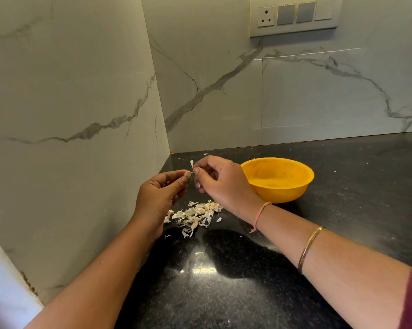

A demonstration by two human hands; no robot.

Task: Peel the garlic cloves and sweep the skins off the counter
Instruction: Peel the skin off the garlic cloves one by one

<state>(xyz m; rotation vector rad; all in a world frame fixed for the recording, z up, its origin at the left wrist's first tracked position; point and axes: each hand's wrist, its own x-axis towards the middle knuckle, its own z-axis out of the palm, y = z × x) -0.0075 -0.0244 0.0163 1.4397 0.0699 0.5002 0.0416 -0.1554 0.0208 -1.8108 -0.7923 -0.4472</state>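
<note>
My left hand (159,195) pinches a garlic clove (187,174) above the back-left corner of the desk (342,186), steadying it while my right hand (220,184) pinches a strip of skin (191,164) to tear away (skins (195,216) heap directly beneath, easing the sweep).

Nothing legible anywhere. No lettering, brand or number on the yellow bowl (277,179), none on the switch plate (294,16) high on the wall above that bowl, none on the worktop (342,186) beneath it.
</note>
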